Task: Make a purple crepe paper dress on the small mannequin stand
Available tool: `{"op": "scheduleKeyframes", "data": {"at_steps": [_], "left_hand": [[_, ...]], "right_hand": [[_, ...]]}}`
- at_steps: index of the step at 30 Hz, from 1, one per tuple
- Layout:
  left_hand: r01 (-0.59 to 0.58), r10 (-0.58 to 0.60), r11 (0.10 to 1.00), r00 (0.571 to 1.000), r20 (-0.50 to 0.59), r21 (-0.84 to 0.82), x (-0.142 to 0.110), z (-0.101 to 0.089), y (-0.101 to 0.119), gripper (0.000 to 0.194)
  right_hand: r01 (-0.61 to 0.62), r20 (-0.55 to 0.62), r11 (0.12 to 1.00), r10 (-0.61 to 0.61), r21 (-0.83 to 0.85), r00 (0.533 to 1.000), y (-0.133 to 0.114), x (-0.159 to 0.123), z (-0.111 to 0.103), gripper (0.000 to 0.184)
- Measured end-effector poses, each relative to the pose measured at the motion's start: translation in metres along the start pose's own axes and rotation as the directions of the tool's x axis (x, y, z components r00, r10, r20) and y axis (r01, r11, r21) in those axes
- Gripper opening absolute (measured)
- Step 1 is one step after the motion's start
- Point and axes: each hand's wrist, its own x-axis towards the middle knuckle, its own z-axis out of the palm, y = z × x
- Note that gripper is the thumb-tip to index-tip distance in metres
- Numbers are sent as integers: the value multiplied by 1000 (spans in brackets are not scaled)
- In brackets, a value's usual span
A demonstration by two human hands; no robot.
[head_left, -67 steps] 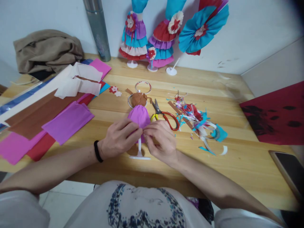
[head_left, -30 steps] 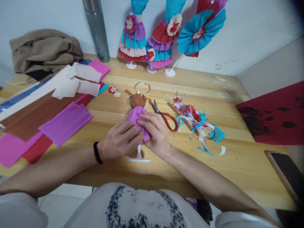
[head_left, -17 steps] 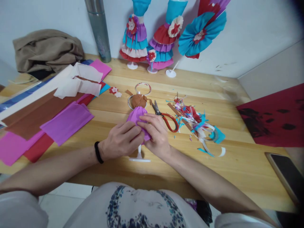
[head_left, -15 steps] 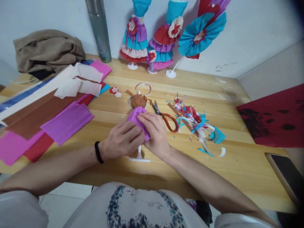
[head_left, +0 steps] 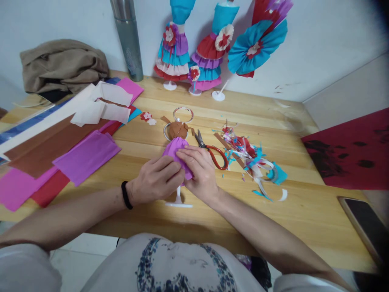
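Note:
A small dress form on a white stand (head_left: 178, 200) stands before me, with a brown paper bodice (head_left: 178, 130) and a gathered purple paper skirt (head_left: 175, 147) below it. My left hand (head_left: 158, 178) pinches the skirt from the left, fingers curled. From the right, my right hand (head_left: 200, 172) grips the same purple paper, its thumb and fingers closed on it. Both hands meet at the skirt and cover much of its lower part. Orange-handled scissors (head_left: 217, 156) lie partly opened just right of my right hand.
Coloured paper sheets (head_left: 86, 156) overlap at the left. Paper scraps (head_left: 243, 150) are heaped at the right, and a phone (head_left: 363, 223) lies by the right edge. Finished paper dresses (head_left: 206, 61), a bottle (head_left: 129, 44) and brown cloth (head_left: 63, 67) stand along the back. A tape roll (head_left: 183, 108) sits behind the form.
Both hands keep their hold on the purple skirt with hardly any movement. The whole view has shifted very slightly.

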Motion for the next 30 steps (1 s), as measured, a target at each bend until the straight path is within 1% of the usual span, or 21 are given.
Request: {"op": "scheduleKeyframes", "data": {"at_steps": [4, 8, 12, 14, 16, 17, 20, 21, 22, 23, 25, 26, 27, 28, 29, 30], "left_hand": [[-5, 5, 1000, 1000, -2, -4, 1, -1, 0, 14], [1, -2, 1000, 1000, -23, -14, 1, -2, 0, 13], [0, -1, 999, 1000, -25, -50, -4, -9, -1, 15], [-7, 7, 998, 1000, -11, -64, -8, -15, -1, 19], [11, -10, 998, 1000, 12, -65, -12, -22, -2, 22], [37, -36, 997, 999, 23, -67, -13, -26, -3, 20], [149, -143, 982, 988, 61, -114, -15, -37, -1, 8], [190, -180, 972, 980, 84, -140, -15, -40, 0, 5], [230, -213, 958, 970, 113, -170, -16, -43, 3, 5], [277, -250, 940, 956, 152, -199, -18, -45, 5, 7], [377, -315, 885, 917, 243, -273, -21, -47, 12, 9], [430, -342, 847, 891, 299, -313, -23, -47, 15, 11], [482, -356, 803, 860, 366, -351, -24, -47, 18, 13], [528, -356, 758, 827, 436, -383, -26, -47, 20, 15], [557, -336, 724, 800, 497, -407, -26, -47, 22, 17], [554, -311, 725, 793, 524, -409, -26, -46, 23, 19]], "right_hand": [[33, 13, 999, -33, 14, 999, -3, -1, -3, 37], [43, 5, 998, -43, 48, 999, -7, -3, -9, 44], [50, 0, 994, -50, 98, 999, -12, -8, -18, 54], [51, 4, 992, -52, 117, 999, -13, -13, -24, 56], [28, 12, 992, -29, 125, 1000, -14, -19, -31, 51], [7, 12, 991, -8, 133, 1000, -15, -22, -35, 44], [-107, 49, 975, 99, 197, 994, -20, -30, -47, 11], [-166, 95, 961, 148, 222, 984, -22, -32, -50, 5], [-239, 160, 940, 204, 245, 966, -24, -34, -53, 12], [-324, 239, 909, 264, 263, 935, -27, -35, -55, 18], [-479, 400, 830, 351, 285, 847, -32, -36, -57, 22], [-531, 466, 796, 367, 291, 805, -35, -36, -58, 21], [-557, 515, 776, 363, 294, 777, -37, -35, -58, 20], [-558, 547, 775, 340, 297, 765, -39, -34, -59, 20], [-535, 567, 790, 303, 299, 766, -41, -34, -59, 20], [-495, 580, 817, 257, 297, 773, -41, -33, -58, 21]]}}
